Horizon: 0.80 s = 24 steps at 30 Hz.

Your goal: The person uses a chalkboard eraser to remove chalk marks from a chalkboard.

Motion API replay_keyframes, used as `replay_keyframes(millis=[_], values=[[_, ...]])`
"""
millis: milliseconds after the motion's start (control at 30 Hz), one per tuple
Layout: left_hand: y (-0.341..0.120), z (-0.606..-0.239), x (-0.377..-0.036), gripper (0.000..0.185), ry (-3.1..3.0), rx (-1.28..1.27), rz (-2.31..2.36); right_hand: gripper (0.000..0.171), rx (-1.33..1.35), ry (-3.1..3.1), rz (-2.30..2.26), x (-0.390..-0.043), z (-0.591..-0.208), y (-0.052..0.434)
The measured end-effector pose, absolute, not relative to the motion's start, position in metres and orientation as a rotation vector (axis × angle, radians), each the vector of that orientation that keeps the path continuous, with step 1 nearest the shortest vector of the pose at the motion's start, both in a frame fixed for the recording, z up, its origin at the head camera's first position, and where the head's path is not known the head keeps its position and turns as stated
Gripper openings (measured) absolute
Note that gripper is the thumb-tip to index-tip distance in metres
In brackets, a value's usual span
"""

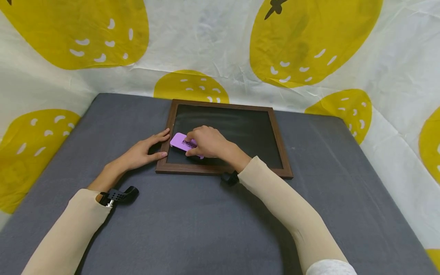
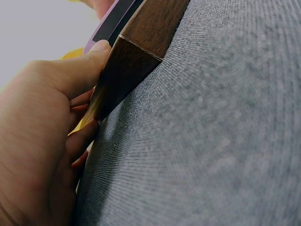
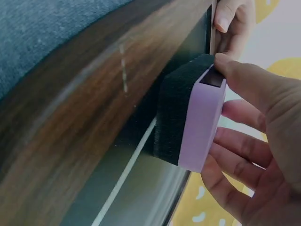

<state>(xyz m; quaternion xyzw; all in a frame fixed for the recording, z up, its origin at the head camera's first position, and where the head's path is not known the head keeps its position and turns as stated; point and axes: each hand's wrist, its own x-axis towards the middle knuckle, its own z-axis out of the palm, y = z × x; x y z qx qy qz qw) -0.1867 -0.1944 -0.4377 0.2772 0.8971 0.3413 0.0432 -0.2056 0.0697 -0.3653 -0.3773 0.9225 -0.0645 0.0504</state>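
A framed chalkboard (image 1: 237, 131) lies on the table with its brown wooden frame (image 1: 284, 162). My right hand (image 1: 209, 141) grips a purple board eraser (image 1: 179, 142) by its sides, over the lower left of the board. In the right wrist view the dark felt pad (image 3: 176, 110) of the eraser faces the board, and a white line (image 3: 124, 172) runs up to it. My left hand (image 1: 139, 152) rests against the frame's left side, fingers extended. Its thumb (image 2: 87, 66) touches the frame near the corner in the left wrist view.
A grey cloth covers the table (image 1: 185, 225). Behind and beside it hangs a white curtain (image 1: 203, 34) with large yellow fruit prints. Black wrist straps with camera mounts (image 1: 128, 194) sit at both wrists, close above the cloth.
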Motion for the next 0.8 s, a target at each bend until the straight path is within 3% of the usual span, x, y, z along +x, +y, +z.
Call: replay_keyframes(millis=[800], values=[[-0.194, -0.426, -0.187, 0.073, 2.701, 0.853, 1.002, 0.043, -1.094, 2.872, -0.536, -0.191, -0.375, 0.133]])
